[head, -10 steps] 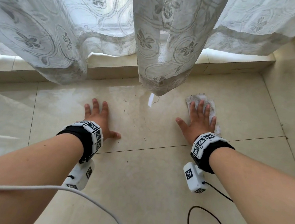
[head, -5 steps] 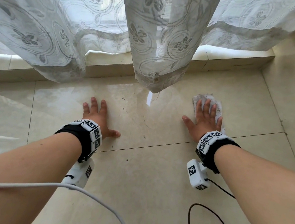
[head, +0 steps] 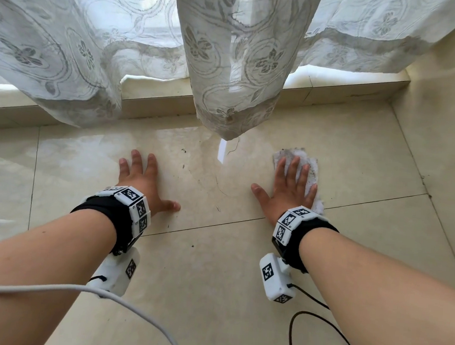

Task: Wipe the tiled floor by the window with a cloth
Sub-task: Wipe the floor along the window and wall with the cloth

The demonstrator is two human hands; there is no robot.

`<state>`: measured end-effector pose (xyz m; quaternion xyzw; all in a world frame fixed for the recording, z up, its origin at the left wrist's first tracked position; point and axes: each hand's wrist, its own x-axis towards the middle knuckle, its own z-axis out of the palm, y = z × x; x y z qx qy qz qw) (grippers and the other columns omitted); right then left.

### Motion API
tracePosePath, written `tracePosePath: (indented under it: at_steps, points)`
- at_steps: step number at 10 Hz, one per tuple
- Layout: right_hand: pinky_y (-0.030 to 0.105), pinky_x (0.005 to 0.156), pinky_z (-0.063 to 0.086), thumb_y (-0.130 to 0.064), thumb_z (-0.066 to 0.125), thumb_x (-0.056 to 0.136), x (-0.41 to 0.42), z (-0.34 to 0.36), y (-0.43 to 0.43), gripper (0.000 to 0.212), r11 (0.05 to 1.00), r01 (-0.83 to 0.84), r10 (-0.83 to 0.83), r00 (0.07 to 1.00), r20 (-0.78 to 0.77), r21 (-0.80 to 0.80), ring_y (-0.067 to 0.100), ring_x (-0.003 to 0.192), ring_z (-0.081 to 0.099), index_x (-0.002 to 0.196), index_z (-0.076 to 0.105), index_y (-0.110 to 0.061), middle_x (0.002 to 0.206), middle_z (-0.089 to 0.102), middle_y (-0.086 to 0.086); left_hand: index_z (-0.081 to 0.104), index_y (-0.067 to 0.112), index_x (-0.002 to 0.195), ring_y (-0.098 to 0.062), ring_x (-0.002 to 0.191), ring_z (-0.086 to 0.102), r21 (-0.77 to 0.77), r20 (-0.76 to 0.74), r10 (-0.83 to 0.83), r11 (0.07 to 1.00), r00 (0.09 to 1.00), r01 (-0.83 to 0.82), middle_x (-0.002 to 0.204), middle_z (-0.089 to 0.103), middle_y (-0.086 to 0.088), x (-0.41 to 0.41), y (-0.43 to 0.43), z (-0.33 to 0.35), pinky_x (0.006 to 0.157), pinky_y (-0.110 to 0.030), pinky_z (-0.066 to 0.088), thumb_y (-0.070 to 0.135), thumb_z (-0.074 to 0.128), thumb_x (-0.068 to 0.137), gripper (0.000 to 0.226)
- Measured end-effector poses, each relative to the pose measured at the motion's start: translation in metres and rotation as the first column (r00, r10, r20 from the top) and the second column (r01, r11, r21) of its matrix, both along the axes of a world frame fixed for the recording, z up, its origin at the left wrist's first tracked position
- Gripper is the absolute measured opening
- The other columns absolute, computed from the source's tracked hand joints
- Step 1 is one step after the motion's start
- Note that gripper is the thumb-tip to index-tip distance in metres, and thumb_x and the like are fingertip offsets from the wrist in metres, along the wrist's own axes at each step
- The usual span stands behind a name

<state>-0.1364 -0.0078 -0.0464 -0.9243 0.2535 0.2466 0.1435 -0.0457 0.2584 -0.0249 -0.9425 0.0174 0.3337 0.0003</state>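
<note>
right hand [head: 287, 193]: flat, fingers spread, pressing the grubby cloth [head: 307, 167] onto the tiled floor [head: 213, 266] near the curtain [head: 235, 64] | left hand [head: 141, 179]: flat on a tile, holding nothing

Across the top of the frame you face a sheer white lace curtain [head: 229, 63] patterned with grey flowers. The glossy tiled floor [head: 212, 280] is cream, dotted with dark specks. Right of centre, your crumpled white cloth [head: 313, 166] is smudged grey. Your black wristbands [head: 108, 217] carry black-and-white square codes.
</note>
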Motion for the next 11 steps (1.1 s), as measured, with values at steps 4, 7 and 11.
tracePosePath:
  at_steps: [4, 7, 11]
  points:
    - [0.045, 0.102, -0.031, -0.073, 0.021, 0.09, 0.003, 0.003, 0.044, 0.089, 0.987, -0.152, 0.152, 0.988, -0.003, 0.059, 0.02, 0.135, -0.044, 0.144, -0.033, -0.028, 0.134, -0.055, -0.007, -0.017, 0.027, 0.153, -0.032, 0.149, -0.016, -0.013, 0.009, -0.043, 0.999, 0.999, 0.044, 0.16, -0.025, -0.004, 0.001, 0.001, -0.008, 0.12, -0.052, 0.014, 0.075, 0.072, 0.063, 0.135]
    - [0.044, 0.096, -0.039, -0.073, 0.02, 0.089, 0.002, 0.004, 0.073, 0.087, 0.949, -0.304, 0.304, 0.953, 0.004, 0.083, 0.016, 0.117, -0.059, 0.128, -0.046, -0.031, 0.126, -0.065, -0.009, -0.017, 0.028, 0.153, -0.031, 0.149, -0.016, -0.021, 0.012, -0.051, 0.998, 0.999, 0.051, 0.161, -0.025, -0.003, 0.0, 0.0, -0.01, 0.119, -0.055, 0.018, 0.075, 0.072, 0.062, 0.136]
    - [0.037, 0.093, -0.043, -0.069, 0.019, 0.092, 0.004, 0.001, 0.083, 0.081, 0.875, -0.474, 0.474, 0.88, 0.032, 0.099, 0.009, 0.12, -0.057, 0.138, -0.038, -0.036, 0.132, -0.059, -0.015, -0.017, 0.028, 0.153, -0.03, 0.149, -0.016, -0.019, 0.016, -0.018, 1.0, 1.0, 0.018, 0.16, -0.025, -0.002, -0.005, 0.011, -0.008, 0.118, -0.056, 0.019, 0.073, 0.073, 0.064, 0.134]
